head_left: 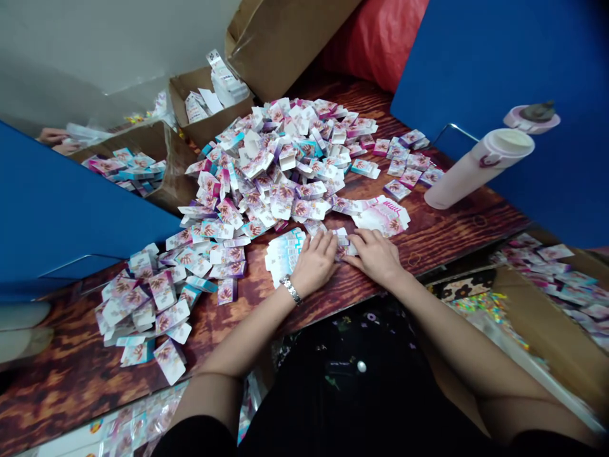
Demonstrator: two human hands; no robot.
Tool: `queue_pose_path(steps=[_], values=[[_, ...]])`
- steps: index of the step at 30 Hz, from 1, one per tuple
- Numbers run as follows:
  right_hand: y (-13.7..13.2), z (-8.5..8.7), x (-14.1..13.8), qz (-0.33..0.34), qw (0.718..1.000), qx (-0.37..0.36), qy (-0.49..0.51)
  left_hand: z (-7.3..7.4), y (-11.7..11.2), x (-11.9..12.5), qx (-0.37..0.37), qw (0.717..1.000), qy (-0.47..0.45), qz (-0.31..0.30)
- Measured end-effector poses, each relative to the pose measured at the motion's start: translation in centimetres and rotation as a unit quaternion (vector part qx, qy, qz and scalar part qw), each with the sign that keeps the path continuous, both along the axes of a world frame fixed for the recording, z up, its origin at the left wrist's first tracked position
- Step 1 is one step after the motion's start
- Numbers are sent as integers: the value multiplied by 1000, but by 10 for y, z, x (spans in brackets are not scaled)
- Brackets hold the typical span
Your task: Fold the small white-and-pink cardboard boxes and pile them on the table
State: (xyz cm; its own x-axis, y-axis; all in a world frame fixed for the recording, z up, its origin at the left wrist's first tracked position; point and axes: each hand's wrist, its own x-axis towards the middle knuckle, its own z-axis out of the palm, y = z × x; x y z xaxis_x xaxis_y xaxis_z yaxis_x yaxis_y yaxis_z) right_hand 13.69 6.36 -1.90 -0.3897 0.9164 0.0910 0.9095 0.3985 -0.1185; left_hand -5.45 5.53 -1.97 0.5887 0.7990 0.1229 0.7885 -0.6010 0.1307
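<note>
Right up near the front edge of the worktop (442,222), and straight in with both hands! Down over the left end of a small box (340,238) goes the cover: left hand (314,263), fingers flat and close together, no telling whether pinching underneath. At the right end, right hand (378,257), thumb and fingertips pinching. On the left wrist, a silver band (290,289).

Just beside, to the left, teal flat boxes (285,254) in a fan; just beyond the right hand, pink flat boxes (380,219), fanned too. Behind, a big heap of boxes (276,171), many with flaps up, and off to the left a smaller pile (152,304).

Over to the right, a cluster of small boxes (412,166), then a pale pink bottle (476,168), lid flipped open. On either side, 2 blue panels (514,57). At back left, 2 cartons (178,162), both loaded, and at the far left a co-worker's hand (53,136) beside clear plastic.
</note>
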Motion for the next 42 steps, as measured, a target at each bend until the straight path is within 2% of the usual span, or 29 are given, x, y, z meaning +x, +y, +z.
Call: queue_pose_path(steps=[2, 6, 9, 12, 15, 20, 22, 26, 30, 31, 35, 36, 40, 42], values=[[-1, 1, 0, -7, 1000, 26, -15, -4, -2, 5, -6, 1000, 19, 2], [-4, -3, 0, -14, 998, 59, 21, 2, -1, 8, 4, 999, 40, 9], [-3, -3, 1, -18, 985, 39, 165, 4, -2, 9, 32, 998, 45, 11], [1, 3, 1, -16, 948, -13, 319, 4, -4, 9, 61, 998, 25, 23], [4, 10, 0, -38, 919, -52, 389, 6, -3, 8, 82, 996, -5, 23], [6, 14, -4, -70, 907, -65, 411, 12, 0, 6, 73, 996, -49, -10], [4, 15, -5, -63, 903, -70, 419, 12, 0, 5, 67, 995, -67, -13], [-4, 20, -4, -31, 871, -84, 484, 9, -2, 2, 48, 992, -114, 12], [-12, 24, -3, -19, 887, -52, 457, 11, -4, 2, 61, 988, -135, 39], [-12, 23, -2, -23, 885, -65, 461, 12, -4, 2, 69, 988, -131, 40], [-6, 22, 1, -27, 843, -161, 513, 17, -6, 3, 102, 989, -109, 18], [-4, 23, 2, -27, 850, -166, 500, 18, -6, 3, 107, 989, -105, 11], [3, 29, 1, -52, 914, -129, 381, 21, -9, 5, 106, 990, -89, 4], [4, 31, -2, -73, 924, -111, 358, 21, -9, 5, 102, 991, -91, 6]])
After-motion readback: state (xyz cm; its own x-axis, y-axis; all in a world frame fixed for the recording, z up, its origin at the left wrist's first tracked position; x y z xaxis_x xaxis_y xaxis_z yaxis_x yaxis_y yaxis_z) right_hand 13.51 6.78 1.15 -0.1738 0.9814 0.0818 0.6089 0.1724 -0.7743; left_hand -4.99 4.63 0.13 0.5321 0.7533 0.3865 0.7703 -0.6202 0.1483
